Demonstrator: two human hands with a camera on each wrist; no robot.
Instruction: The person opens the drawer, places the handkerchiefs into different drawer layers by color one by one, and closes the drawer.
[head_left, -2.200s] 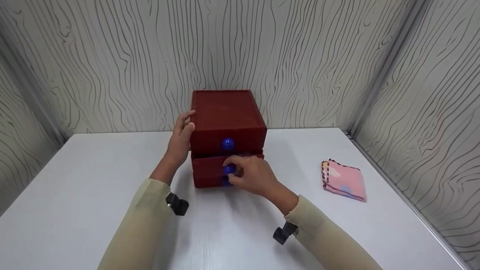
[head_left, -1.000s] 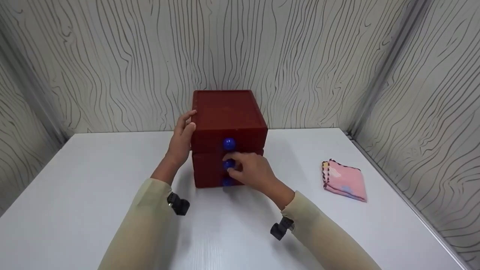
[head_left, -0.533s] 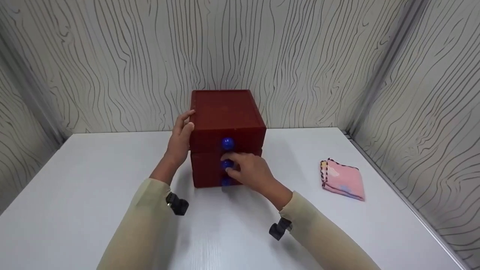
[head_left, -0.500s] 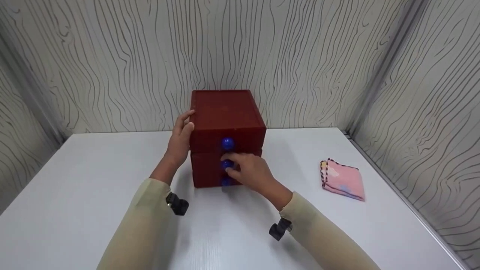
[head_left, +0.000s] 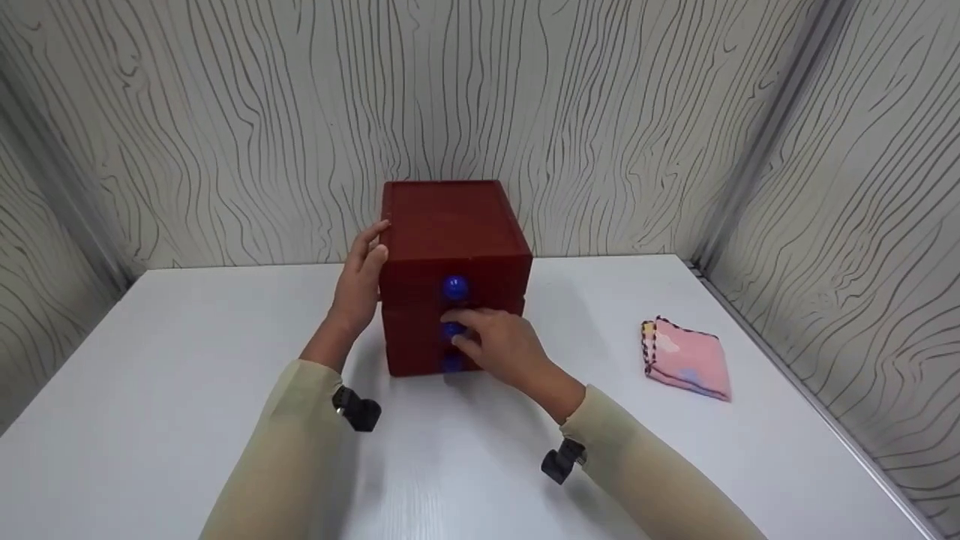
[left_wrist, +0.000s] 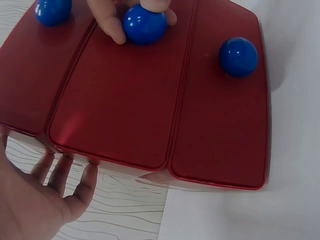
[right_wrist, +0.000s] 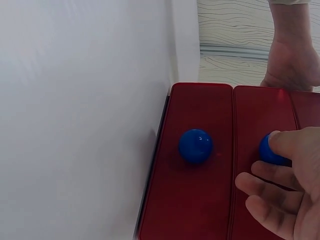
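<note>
A dark red drawer cabinet [head_left: 454, 217] with three drawers stands on the table against the back wall. Each drawer has a round blue knob, and all three fronts sit flush. My right hand [head_left: 506, 345] pinches the middle knob [left_wrist: 145, 25] between thumb and fingers; its other fingers are loosely bent in the right wrist view. Along the cabinet's left side lies my left hand [head_left: 356, 289], its fingers touching the side wall near the upper edge. Above and below the pinched one are the top knob [head_left: 455, 287] and the bottom knob [right_wrist: 195, 146].
A folded pink cloth [head_left: 690, 360] with a dark stitched edge lies to the right on the white table [head_left: 187, 390]. Wood-grain panels [head_left: 262, 127] rise behind the table and at both sides.
The middle drawer stood slightly pulled out at first; my right hand has pushed it in by its knob, flush with the others. My left hand has stayed on the cabinet's side.
</note>
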